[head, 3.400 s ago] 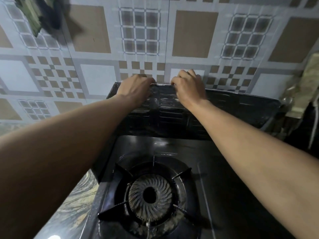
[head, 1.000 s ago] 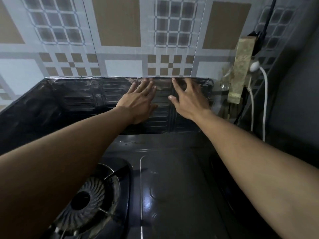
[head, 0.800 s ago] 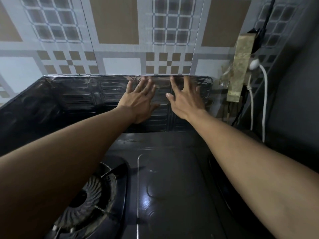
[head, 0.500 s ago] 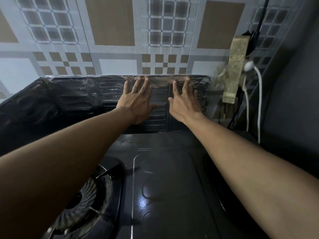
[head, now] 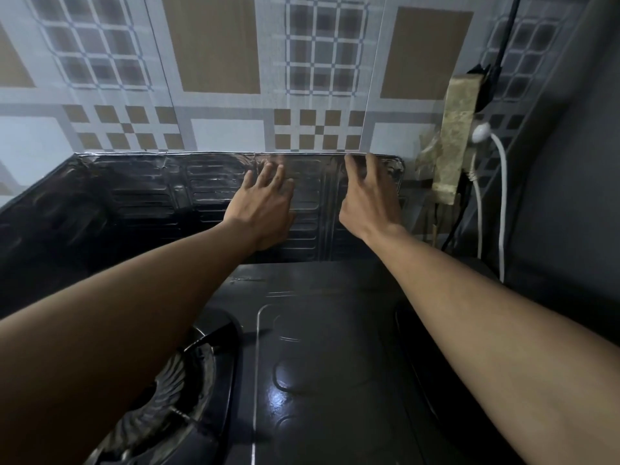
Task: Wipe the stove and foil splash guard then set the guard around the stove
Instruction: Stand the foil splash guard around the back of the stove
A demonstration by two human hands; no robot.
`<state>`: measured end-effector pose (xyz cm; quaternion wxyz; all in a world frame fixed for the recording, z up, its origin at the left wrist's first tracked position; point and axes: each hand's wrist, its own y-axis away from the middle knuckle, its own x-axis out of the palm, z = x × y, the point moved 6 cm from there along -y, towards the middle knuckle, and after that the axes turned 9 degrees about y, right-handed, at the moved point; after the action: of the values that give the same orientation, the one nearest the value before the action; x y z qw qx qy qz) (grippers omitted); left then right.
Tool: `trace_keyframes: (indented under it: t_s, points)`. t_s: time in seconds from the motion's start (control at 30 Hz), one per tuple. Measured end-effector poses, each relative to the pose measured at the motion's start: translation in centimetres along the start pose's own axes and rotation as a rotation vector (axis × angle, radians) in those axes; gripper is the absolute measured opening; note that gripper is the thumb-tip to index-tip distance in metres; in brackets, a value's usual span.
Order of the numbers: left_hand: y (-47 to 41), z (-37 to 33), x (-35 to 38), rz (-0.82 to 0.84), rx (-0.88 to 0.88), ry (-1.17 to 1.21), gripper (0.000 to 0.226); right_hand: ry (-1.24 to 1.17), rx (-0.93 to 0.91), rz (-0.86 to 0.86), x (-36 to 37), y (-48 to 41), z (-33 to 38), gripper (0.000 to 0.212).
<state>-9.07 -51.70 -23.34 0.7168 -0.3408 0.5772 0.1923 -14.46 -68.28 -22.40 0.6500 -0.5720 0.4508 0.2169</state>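
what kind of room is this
Most likely a home kitchen: a black gas stove with a burner, a foil splash guard standing behind it, and a patterned tiled wall.

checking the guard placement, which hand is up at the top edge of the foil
The right hand: its fingertips reach the top rim of the foil splash guard near its right end. The left hand lies flat lower on the panel.

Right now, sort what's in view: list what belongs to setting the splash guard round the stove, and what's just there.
Part of the job:
- foil splash guard, standing behind the stove
- stove with its burner
- left hand, flat on the guard
- right hand, fingers at the guard's top edge

Just there:
- tiled wall
- power strip on the wall
- white plug and cord
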Motion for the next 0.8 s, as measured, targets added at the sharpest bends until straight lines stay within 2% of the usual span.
trace_keyframes:
  t_s: [0.1, 0.27, 0.53, 0.63, 0.8]
  points:
    - [0.4, 0.2, -0.5, -0.037, 0.022, 0.042, 0.063, 0.022, -0.008, 0.006, -0.3, -0.2, 0.7, 0.086]
    - [1.1, 1.2, -1.3, -0.104, 0.031, 0.104, 0.056, 0.081, -0.025, -0.012, -1.2, -0.7, 2.3, 0.085]
    - [4.8, 6.0, -3.3, -0.259, -0.077, 0.142, 0.043, 0.032, -0.156, -0.065, -2.7, -1.2, 7.7, 0.072]
    - [5.9, 8.3, -2.9, -0.221, -0.165, 0.132, 0.047, 0.018, -0.172, -0.067, -3.0, -1.2, 9.5, 0.067]
    - [6.4, 11.0, -0.8, -0.074, -0.415, 0.222, 0.068, 0.021, -0.156, -0.083, -2.3, -1.7, 10.8, 0.049]
